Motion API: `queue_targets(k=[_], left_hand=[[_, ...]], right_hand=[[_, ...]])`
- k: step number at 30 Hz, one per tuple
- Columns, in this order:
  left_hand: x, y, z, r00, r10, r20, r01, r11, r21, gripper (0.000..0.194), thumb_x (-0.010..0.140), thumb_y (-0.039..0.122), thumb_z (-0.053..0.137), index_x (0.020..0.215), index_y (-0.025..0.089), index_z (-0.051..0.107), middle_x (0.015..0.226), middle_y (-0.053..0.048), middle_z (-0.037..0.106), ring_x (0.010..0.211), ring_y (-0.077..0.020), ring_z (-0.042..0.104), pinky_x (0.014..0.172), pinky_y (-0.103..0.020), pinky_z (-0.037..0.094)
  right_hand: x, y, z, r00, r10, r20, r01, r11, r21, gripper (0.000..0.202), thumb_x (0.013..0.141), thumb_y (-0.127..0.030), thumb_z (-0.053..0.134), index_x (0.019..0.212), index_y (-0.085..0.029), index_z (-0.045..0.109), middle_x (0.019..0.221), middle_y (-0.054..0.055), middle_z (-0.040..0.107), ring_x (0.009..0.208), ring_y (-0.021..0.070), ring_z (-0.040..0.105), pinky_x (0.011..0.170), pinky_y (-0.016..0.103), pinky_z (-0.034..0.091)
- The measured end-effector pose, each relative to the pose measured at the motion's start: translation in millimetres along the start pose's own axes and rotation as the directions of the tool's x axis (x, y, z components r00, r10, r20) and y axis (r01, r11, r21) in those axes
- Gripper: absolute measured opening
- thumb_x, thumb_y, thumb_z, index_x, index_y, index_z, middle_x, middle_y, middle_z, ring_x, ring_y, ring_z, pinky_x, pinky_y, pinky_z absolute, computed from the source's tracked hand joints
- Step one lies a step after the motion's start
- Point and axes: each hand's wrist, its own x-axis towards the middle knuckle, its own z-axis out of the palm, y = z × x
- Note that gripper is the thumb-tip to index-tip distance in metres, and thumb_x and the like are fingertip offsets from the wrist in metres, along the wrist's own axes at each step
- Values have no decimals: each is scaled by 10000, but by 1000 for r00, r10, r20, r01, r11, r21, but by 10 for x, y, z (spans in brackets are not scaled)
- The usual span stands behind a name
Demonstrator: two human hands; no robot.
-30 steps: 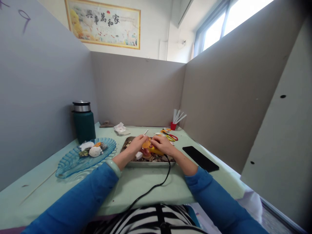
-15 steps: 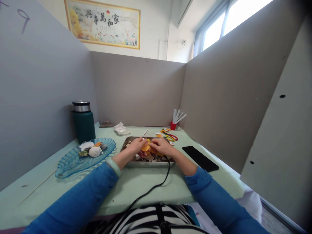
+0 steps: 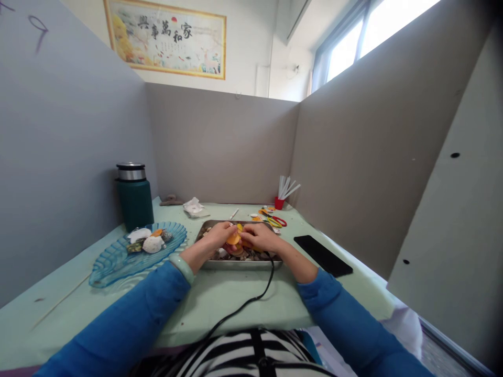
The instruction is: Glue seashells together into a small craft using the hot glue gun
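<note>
My left hand [image 3: 220,235] is closed around a rounded orange piece [image 3: 234,239], perhaps a shell, over a metal tray [image 3: 236,265]. My right hand [image 3: 260,236] meets it from the other side, its fingertips pinched at the edge of the same piece. A small yellow part [image 3: 239,228] shows between the hands. Mixed shells [image 3: 239,256] fill the tray. Beneath my right hand lies a yellow tool, mostly hidden, with a black cord [image 3: 251,299] running toward my lap; its kind is unclear.
On the left, a blue glass plate [image 3: 113,267] bears several shells, with a green bottle [image 3: 135,204] behind it. Scissors [image 3: 278,221], a red cup [image 3: 279,203] of white sticks and a black phone-like slab [image 3: 323,255] are on the right. Crumpled tissue [image 3: 194,207] lies behind the tray.
The orange piece has turned and shifted slightly left between my fingers. My right fingertips have moved a little; both arms stay in place.
</note>
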Motion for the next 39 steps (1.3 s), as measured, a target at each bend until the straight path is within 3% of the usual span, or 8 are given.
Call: queue_targets(k=[14,24,32,39], left_hand=[[-10,4,17,999,30,17,-30,1000,0,160,834,285,455,791,133,481,622,-61,642,410,-105,552,396,-194,443],[-28,34,22,999,5,31,-8,994,109,158,860,285,397,813,144,451,610,-28,619,405,-100,538,419,-213,448],[-24,35,46,998,58,13,-58,997,43,210,859,332,400,826,134,464,714,-61,639,442,-105,560,410,-221,450],[-25,36,47,999,35,-37,-32,995,92,162,845,296,409,814,144,456,632,-37,625,439,-116,563,432,-230,459]], right_hand=[[-11,-48,-27,1000,-8,13,8,1000,7,259,855,-287,430,681,-155,571,603,-18,575,559,96,462,544,199,310],[-12,-36,-20,998,-8,65,7,1000,14,258,869,-280,406,708,-157,565,589,-22,577,562,99,481,551,196,321],[10,20,6,1000,9,18,-10,1000,27,303,903,-327,370,714,-162,540,601,-15,584,570,105,496,573,213,334],[9,16,10,1000,-6,27,5,999,33,324,912,-354,358,713,-165,529,592,-13,578,577,110,498,570,216,333]])
